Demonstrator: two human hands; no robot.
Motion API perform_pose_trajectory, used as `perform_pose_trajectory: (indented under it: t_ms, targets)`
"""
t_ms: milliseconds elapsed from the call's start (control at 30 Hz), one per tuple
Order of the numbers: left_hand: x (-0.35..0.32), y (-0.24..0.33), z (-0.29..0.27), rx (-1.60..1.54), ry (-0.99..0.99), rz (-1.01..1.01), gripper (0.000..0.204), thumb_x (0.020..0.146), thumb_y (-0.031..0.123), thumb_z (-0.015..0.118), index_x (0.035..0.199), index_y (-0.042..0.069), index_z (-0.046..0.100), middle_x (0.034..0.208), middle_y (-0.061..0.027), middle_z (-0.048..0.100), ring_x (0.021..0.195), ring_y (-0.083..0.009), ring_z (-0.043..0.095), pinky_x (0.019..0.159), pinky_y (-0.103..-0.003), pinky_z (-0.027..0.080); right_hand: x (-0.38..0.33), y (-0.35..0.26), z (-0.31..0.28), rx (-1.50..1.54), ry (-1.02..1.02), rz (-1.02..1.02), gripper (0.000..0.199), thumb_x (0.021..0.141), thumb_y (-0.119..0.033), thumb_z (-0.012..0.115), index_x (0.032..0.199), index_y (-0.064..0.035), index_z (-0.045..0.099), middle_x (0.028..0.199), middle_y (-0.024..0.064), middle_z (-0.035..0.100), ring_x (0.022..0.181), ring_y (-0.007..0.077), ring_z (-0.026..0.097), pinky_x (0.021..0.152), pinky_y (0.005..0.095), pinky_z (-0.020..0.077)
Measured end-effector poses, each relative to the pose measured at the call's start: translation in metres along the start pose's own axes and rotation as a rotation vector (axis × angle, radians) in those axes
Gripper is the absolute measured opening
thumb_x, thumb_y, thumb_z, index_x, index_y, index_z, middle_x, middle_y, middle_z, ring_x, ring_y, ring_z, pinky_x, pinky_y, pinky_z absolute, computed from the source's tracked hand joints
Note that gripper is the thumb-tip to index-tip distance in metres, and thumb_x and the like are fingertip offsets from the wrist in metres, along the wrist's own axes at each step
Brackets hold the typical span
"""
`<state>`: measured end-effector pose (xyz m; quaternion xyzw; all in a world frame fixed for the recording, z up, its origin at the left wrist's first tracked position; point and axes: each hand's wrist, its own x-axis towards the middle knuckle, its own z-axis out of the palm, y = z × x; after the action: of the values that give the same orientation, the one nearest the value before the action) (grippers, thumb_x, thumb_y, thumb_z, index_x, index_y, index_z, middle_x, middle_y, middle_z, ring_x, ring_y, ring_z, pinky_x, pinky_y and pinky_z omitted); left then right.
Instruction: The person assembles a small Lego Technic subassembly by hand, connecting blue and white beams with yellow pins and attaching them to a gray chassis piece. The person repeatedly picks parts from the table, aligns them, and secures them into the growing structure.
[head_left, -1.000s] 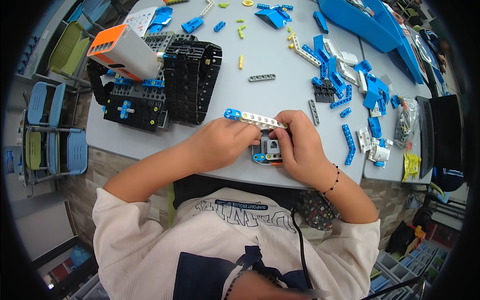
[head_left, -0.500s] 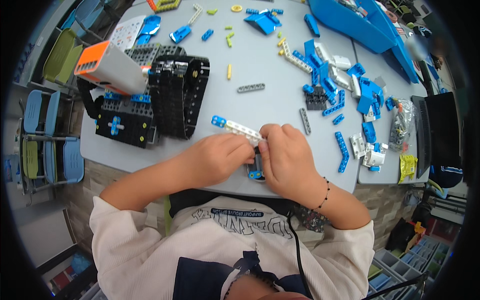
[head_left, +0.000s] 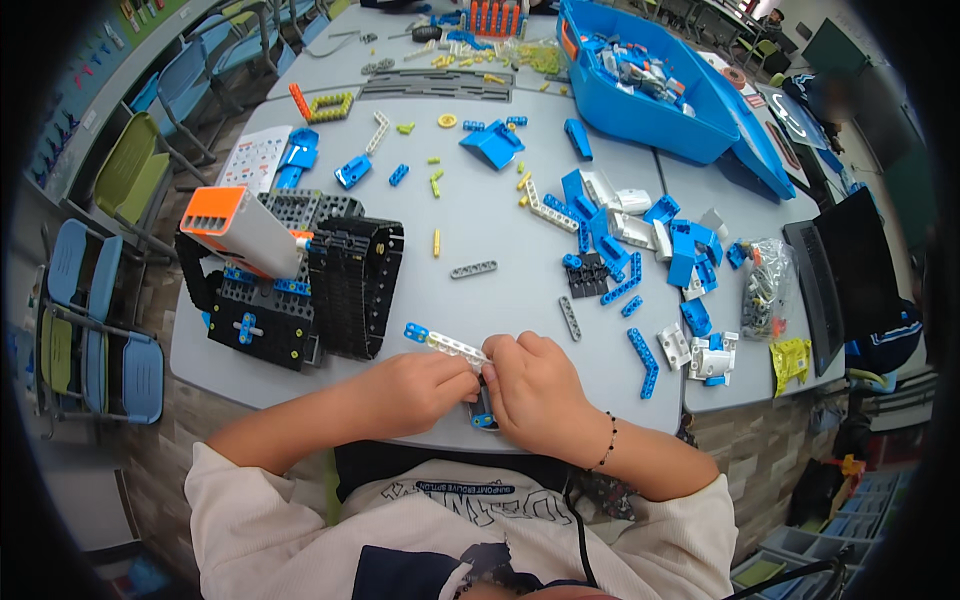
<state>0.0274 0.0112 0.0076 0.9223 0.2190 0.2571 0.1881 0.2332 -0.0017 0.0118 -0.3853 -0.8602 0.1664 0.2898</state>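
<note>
Close to the table's front edge, both hands grip a small building-block assembly. A white perforated beam (head_left: 455, 346) sticks out of it toward the upper left, with a blue connector (head_left: 415, 333) at its tip. My left hand (head_left: 425, 390) has its fingers closed on the near side of the beam. Against the beam's other end my right hand (head_left: 535, 395) pinches with thumb and fingers. Beneath the hands a dark part with a blue end piece (head_left: 484, 421) shows partly. The fingers hide where the parts join.
A black tracked model (head_left: 357, 290) carrying a white-and-orange box (head_left: 250, 240) stands at left. Loose blue and white parts (head_left: 610, 230) lie to the right. Beyond them sits a blue bin (head_left: 640, 120) of parts. A clear bag (head_left: 768, 290) and laptop (head_left: 825, 270) are far right.
The view has tilted up, so more of the far table and bin shows, and everything sits lower in the picture. Both hands keep much the same hold on the assembly.
</note>
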Motion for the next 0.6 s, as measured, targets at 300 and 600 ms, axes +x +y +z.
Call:
perform_pose_trajectory:
  t_ms: [300,600]
  targets:
    - [-0.003,0.016,0.000,-0.026,0.083,-0.178,0.016,0.081,0.007,0.071,0.090,0.000,0.059,0.083,-0.0108,0.059,0.073,-0.0292,0.061,0.065,-0.037,0.051,-0.001,-0.001,0.001,0.021,0.017,0.036,0.008,0.089,-0.005,0.056,0.096,-0.0002,0.057,0.078,0.0100,0.056,0.069,0.0281,0.051,0.064,0.0400,0.0421]
    - [0.006,0.024,0.002,0.016,0.143,-0.161,0.013,0.080,0.002,0.069,0.087,0.000,0.058,0.079,-0.0116,0.056,0.070,-0.0310,0.059,0.062,-0.038,0.049,-0.001,-0.002,0.002,-0.003,0.039,0.025,0.007,0.088,-0.004,0.057,0.095,-0.0007,0.057,0.076,0.0101,0.055,0.067,0.0288,0.052,0.064,0.0408,0.0421]
